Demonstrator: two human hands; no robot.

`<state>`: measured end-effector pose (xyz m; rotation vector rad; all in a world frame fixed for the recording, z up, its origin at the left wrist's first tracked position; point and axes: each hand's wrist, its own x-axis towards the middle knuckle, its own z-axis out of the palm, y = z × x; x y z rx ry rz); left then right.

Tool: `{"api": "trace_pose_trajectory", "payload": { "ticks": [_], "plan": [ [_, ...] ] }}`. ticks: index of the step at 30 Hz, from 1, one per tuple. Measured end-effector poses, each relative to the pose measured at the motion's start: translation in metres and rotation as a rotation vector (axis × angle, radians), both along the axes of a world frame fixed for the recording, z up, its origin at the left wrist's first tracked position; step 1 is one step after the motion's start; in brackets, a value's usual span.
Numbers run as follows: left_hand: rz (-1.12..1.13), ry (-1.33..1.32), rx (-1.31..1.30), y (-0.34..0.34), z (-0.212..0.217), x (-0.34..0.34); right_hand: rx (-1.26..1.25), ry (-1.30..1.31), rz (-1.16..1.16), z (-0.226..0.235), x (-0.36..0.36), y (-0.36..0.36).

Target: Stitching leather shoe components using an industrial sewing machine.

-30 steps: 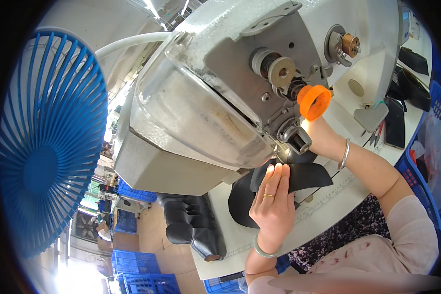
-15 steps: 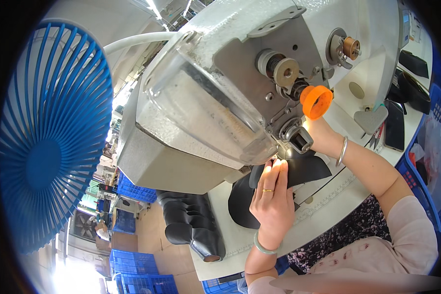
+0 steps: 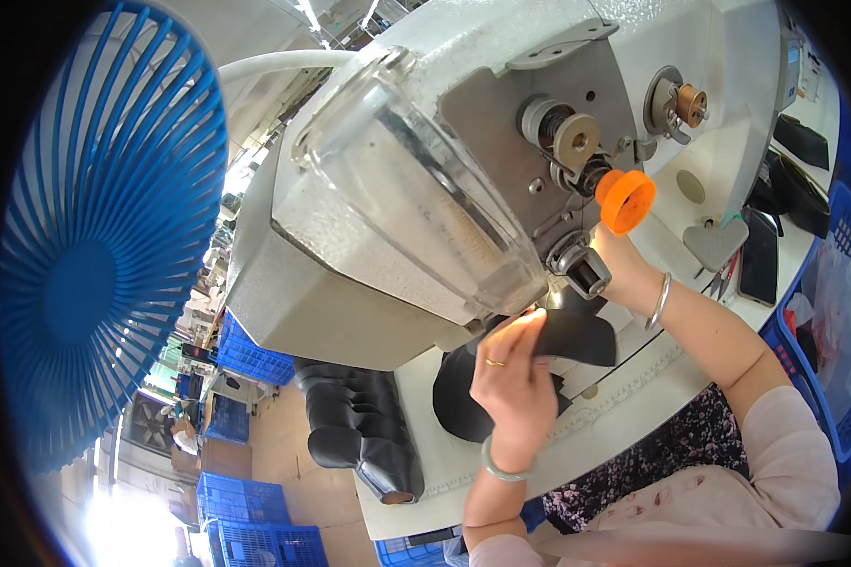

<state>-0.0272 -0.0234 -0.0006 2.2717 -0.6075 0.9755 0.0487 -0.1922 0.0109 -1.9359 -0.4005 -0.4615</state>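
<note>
A white sewing machine (image 3: 298, 274) with an orange knob (image 3: 626, 202) fills the middle of the view. Below its lit needle area, a curved black leather-like piece (image 3: 577, 337) lies under the head. My left hand (image 3: 515, 392) is closed at this piece's left side, fingers pressed together by the needle area, gripping its edge. Another dark piece (image 3: 456, 397) lies on the table beside that hand. My right hand (image 3: 626, 269) reaches behind the machine's head near the knob; its fingers are hidden, so what they touch cannot be seen.
A stack of shaped black pieces (image 3: 364, 430) lies at the table's left end. To the right are a phone (image 3: 758, 255), red-handled scissors (image 3: 725, 276), a grey pad (image 3: 714, 244) and a blue basket (image 3: 794, 354). A blue fan (image 3: 80, 283) stands close on the left.
The head view has shifted slightly. My left hand has turned, its fingers now more bent and side-on, and the black piece's loose right end has swung a little leftward and lower.
</note>
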Motion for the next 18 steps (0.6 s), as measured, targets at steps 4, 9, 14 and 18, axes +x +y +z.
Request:
{"api": "trace_pose_trajectory", "payload": {
  "ticks": [4,9,14,18],
  "plan": [
    [-0.204,0.389,-0.447,0.022,-0.007,0.003,-0.016,-0.081,0.074,0.0,0.005,-0.004],
    [-0.006,-0.05,0.2,0.008,0.005,-0.004,0.054,-0.139,0.068,-0.014,0.02,0.001],
    [0.031,-0.078,0.272,0.006,0.004,-0.006,0.071,-0.16,0.07,-0.015,0.022,0.002],
    [0.009,-0.088,0.265,0.007,0.003,-0.003,0.068,-0.139,0.047,-0.018,0.02,0.0]
  ]
}}
